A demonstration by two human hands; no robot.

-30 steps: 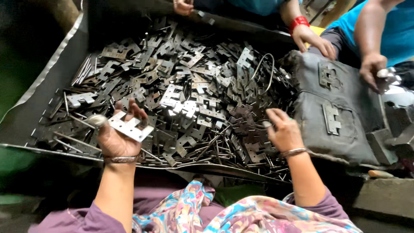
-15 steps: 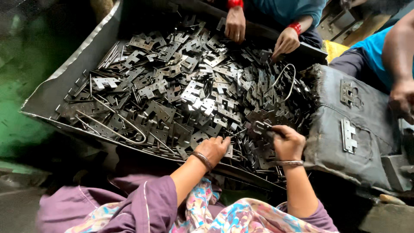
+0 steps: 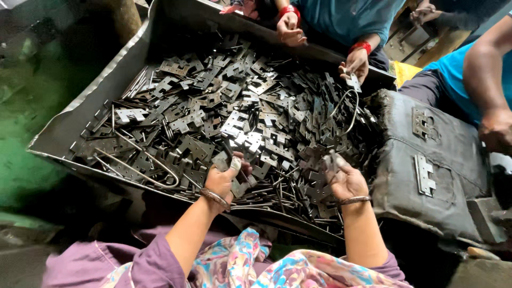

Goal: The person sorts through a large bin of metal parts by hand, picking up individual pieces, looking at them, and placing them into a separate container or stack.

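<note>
A flat metal plate (image 3: 236, 162) is pinched in the left hand (image 3: 221, 181); the right hand (image 3: 345, 181), fingers curled on a plate (image 3: 332, 160), lies beside it over the tray (image 3: 58, 133).

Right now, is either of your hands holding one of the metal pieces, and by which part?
The left hand grips a flat metal piece by its lower end, fingers curled round it. The right hand pinches another piece by its bottom edge.

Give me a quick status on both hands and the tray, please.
Left hand gripping small metal pieces. Right hand pinching a flat stamped plate. Tray heaped with plates; co-worker's hand at far rim.
</note>
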